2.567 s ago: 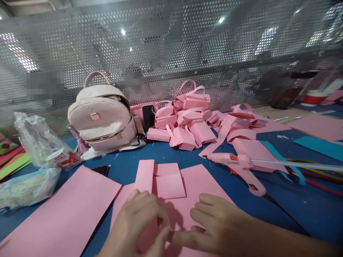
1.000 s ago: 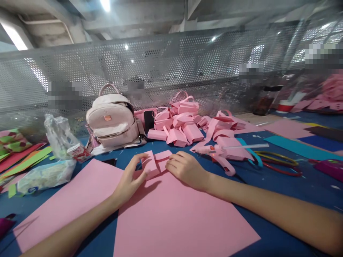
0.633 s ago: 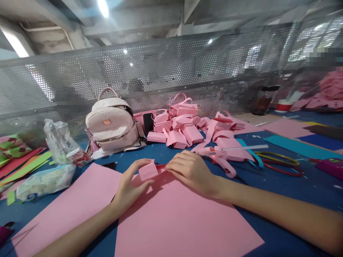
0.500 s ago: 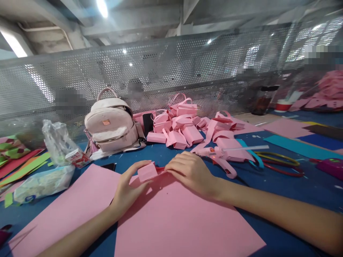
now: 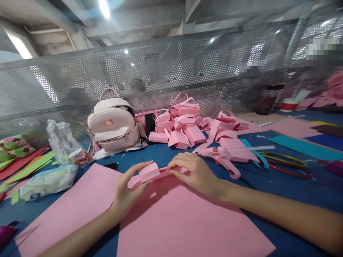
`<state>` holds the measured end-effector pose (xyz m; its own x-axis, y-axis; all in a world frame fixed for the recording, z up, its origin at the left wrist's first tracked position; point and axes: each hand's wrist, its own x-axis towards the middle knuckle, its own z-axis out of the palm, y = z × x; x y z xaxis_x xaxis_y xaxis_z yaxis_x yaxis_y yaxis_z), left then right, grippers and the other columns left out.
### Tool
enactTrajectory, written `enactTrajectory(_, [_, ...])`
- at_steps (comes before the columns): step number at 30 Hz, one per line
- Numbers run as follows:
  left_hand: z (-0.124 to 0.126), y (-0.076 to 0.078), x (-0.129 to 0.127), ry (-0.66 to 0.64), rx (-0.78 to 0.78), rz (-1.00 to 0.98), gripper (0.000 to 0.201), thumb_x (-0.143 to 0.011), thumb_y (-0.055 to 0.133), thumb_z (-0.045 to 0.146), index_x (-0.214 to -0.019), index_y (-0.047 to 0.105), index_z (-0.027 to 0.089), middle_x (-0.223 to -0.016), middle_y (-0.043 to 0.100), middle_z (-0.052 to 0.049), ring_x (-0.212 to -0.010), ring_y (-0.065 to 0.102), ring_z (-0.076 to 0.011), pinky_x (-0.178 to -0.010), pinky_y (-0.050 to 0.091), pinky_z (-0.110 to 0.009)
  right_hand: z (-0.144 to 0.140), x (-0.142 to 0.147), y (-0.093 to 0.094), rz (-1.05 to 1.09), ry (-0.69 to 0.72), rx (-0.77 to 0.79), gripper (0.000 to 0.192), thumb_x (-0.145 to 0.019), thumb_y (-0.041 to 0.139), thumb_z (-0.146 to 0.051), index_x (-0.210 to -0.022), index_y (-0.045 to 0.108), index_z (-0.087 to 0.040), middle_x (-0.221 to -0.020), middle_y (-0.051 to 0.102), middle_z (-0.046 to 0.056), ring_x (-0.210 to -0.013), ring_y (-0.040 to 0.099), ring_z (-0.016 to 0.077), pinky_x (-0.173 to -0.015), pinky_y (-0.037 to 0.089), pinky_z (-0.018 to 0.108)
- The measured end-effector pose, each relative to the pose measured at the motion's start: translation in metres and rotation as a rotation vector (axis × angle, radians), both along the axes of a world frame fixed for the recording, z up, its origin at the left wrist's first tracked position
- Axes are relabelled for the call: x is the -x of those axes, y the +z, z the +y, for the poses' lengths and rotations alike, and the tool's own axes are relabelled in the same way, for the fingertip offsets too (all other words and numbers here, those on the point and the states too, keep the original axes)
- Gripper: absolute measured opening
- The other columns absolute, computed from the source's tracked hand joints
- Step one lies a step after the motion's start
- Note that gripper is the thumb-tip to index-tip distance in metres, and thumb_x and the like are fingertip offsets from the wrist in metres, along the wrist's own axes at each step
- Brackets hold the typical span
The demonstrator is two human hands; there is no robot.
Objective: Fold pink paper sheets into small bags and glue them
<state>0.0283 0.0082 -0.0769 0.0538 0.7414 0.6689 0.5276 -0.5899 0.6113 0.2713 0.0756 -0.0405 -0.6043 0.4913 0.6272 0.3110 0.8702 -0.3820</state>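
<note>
Between my hands is a small pink folded paper box [image 5: 149, 172] with a pink paper strip [image 5: 164, 173] running out to its right. My left hand [image 5: 130, 185] grips the box, its thumb in front and its fingers behind. The fingers of my right hand [image 5: 191, 175] are closed on the strip's right part. Both hands are just above a large pink paper sheet [image 5: 187, 221]. Beyond my right hand lies a pink glue gun [image 5: 218, 154] with a clear glue stick in its back.
Pink paper baskets [image 5: 184, 125] are heaped at the back, beside a pale backpack [image 5: 114, 123]. Another pink sheet [image 5: 77, 203] lies left, near a plastic bag [image 5: 50, 182]. Headbands [image 5: 284, 160] and blue strips [image 5: 305, 147] lie right. A perforated metal panel [image 5: 166, 71] stands behind.
My right fingers have closed in on the strip, and more of it shows between the hands. The left hand keeps its hold on the box. The view has shifted slightly.
</note>
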Motion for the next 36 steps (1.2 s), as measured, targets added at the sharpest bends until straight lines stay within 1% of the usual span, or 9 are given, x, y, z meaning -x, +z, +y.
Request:
enactTrajectory(3, [-0.004, 0.002, -0.004, -0.020, -0.010, -0.001, 0.035, -0.088, 0.072, 0.017, -0.122, 0.069, 0.027, -0.122, 0.076, -0.005, -0.111, 0.072, -0.0197, -0.096, 0.056, -0.027, -0.002, 0.000, 0.000, 0.026, 0.028, 0.057, 0.008, -0.090, 0.072, -0.014, -0.090, 0.071, -0.022, -0.090, 0.075, -0.001, -0.084, 0.065, 0.0182, -0.079, 0.042, 0.030])
enactTrajectory(8, [-0.005, 0.003, -0.005, -0.021, -0.021, 0.009, 0.035, -0.089, 0.073, 0.021, -0.123, 0.070, 0.027, -0.122, 0.077, -0.005, -0.109, 0.073, -0.0205, -0.096, 0.057, -0.027, -0.004, 0.002, -0.002, 0.060, 0.055, 0.123, 0.010, -0.093, 0.069, -0.015, -0.089, 0.072, -0.023, -0.089, 0.075, -0.002, -0.083, 0.064, 0.0169, -0.079, 0.042, 0.031])
enactTrajectory(12, [-0.003, 0.002, -0.002, 0.007, -0.030, 0.039, 0.041, -0.089, 0.073, 0.021, -0.129, 0.066, 0.028, -0.127, 0.074, -0.007, -0.115, 0.071, -0.0221, -0.097, 0.056, -0.029, -0.004, 0.002, 0.001, 0.078, 0.054, 0.160, 0.014, -0.093, 0.066, -0.011, -0.087, 0.072, -0.023, -0.089, 0.074, -0.002, -0.083, 0.065, 0.0168, -0.079, 0.044, 0.030])
enactTrajectory(17, [-0.003, 0.005, -0.002, -0.073, -0.100, 0.081, 0.041, -0.091, 0.070, 0.016, -0.130, 0.067, 0.029, -0.128, 0.074, -0.007, -0.117, 0.070, -0.0230, -0.102, 0.054, -0.034, -0.008, 0.002, 0.005, 0.103, 0.062, 0.190, 0.011, -0.091, 0.069, -0.012, -0.087, 0.072, -0.023, -0.088, 0.073, 0.000, -0.085, 0.064, 0.0183, -0.080, 0.045, 0.031])
enactTrajectory(22, [-0.007, 0.009, -0.007, -0.099, -0.149, 0.110, 0.045, -0.090, 0.071, 0.013, -0.131, 0.067, 0.031, -0.128, 0.074, -0.006, -0.116, 0.071, -0.0219, -0.103, 0.051, -0.034, -0.013, 0.004, 0.003, 0.157, 0.116, 0.225, 0.013, -0.085, 0.078, -0.011, -0.084, 0.073, -0.022, -0.086, 0.073, -0.001, -0.086, 0.061, 0.0181, -0.081, 0.045, 0.030])
enactTrajectory(27, [-0.011, 0.011, -0.010, -0.096, -0.165, 0.101, 0.038, -0.089, 0.072, 0.012, -0.123, 0.072, 0.029, -0.131, 0.072, -0.009, -0.118, 0.070, -0.0249, -0.098, 0.054, -0.035, -0.016, 0.006, 0.003, 0.232, 0.118, 0.282, 0.012, -0.082, 0.081, -0.011, -0.080, 0.075, -0.022, -0.084, 0.072, 0.000, -0.085, 0.062, 0.0180, -0.079, 0.046, 0.030])
enactTrajectory(36, [-0.011, 0.013, -0.011, -0.077, -0.189, 0.119, 0.023, -0.089, 0.072, 0.016, -0.109, 0.075, 0.026, -0.119, 0.078, -0.009, -0.108, 0.074, -0.0258, -0.094, 0.054, -0.037, -0.017, 0.007, 0.005, 0.240, 0.100, 0.325, 0.013, -0.082, 0.080, -0.011, -0.077, 0.075, -0.021, -0.081, 0.071, 0.000, -0.084, 0.062, 0.0186, -0.079, 0.047, 0.031])
